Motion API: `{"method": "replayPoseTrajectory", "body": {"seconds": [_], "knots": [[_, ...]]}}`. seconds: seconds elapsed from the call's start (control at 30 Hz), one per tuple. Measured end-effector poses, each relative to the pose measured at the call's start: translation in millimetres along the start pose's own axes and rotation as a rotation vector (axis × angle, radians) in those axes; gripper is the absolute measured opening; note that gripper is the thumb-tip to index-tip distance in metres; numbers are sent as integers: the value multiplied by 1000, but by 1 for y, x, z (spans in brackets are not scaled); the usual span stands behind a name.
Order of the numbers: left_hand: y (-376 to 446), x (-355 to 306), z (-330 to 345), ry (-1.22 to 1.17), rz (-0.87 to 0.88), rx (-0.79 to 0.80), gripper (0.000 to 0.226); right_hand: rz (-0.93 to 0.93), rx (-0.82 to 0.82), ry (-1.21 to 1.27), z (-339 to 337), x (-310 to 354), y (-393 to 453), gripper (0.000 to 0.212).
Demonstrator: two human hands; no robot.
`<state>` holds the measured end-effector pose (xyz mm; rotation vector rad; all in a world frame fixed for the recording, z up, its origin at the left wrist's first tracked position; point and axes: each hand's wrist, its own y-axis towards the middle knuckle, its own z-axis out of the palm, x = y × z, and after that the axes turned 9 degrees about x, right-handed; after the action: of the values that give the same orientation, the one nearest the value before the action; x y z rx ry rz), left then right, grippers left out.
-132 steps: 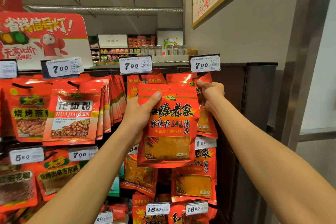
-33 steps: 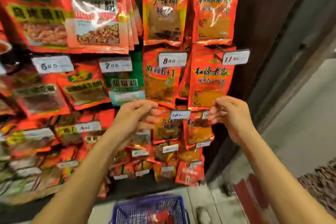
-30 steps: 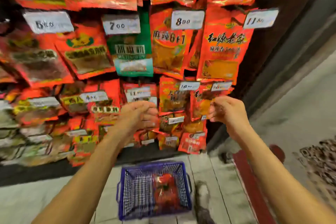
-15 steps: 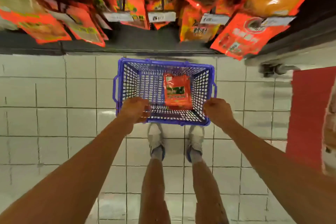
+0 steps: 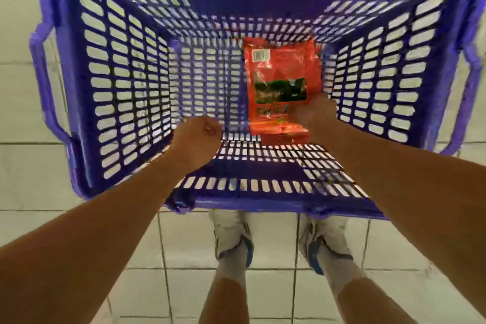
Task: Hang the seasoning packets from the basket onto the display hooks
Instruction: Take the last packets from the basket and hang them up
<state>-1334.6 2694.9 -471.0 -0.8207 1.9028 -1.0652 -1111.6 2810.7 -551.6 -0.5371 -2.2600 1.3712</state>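
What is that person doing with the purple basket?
A person is bending over a purple basket on the tiled floor. Their right hand is taking hold of the red seasoning packet lying inside. Their left hand is down in the basket too, curled and holding nothing.

A floor of pale square tiles (image 5: 23,102) is lying under everything. 2 white shoes with blue trim (image 5: 232,238) are standing on it side by side, with white socks (image 5: 232,268) showing above.
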Motion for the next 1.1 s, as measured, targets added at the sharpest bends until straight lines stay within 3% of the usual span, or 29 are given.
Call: {"method": "replayPoseTrajectory", "body": {"seconds": [0.07,0.13,0.17,0.23,0.33,0.4,0.47,0.53,0.6,0.67,0.73,0.8,0.83,0.93,1.03,1.1], "knots": [[6,5,3,59,20,0,21,15,-44,116,-1,0,0,54],[5,10,2,25,-2,5,23,-19,-81,69,-6,0,-11,13],[4,11,0,16,-5,3,24,-33,-82,104,-9,2,-19,6],[0,12,-5,34,-2,-1,29,-12,11,426,-17,12,-37,9],[-9,10,-14,120,60,-16,75,11,408,927,-35,25,-67,31],[-16,7,-20,215,154,-18,102,20,611,968,-50,31,-88,31],[-23,-1,-26,228,267,-24,113,53,706,996,-59,31,-97,29],[-25,-11,-25,177,405,-27,96,90,751,984,-61,30,-102,21],[-25,-18,-19,89,483,-21,54,92,788,899,-58,29,-105,17],[-25,-23,-15,-93,385,-19,28,83,704,800,-57,28,-99,31],[-22,-21,-15,-299,244,-87,18,57,386,600,-53,26,-79,30],[-17,-16,-21,-420,155,-144,16,-99,58,100,-48,19,-54,20],[-14,-13,-24,-514,114,-141,17,-186,-13,-162,-45,16,-45,17],[-3,-4,-31,-771,16,-105,15,-215,-54,-547,-28,6,-22,58],[6,3,-35,-840,-26,-76,14,-113,-84,-611,-8,7,-8,93],[10,5,-36,-877,-52,-73,17,-78,-112,-549,7,12,-4,100]]}}
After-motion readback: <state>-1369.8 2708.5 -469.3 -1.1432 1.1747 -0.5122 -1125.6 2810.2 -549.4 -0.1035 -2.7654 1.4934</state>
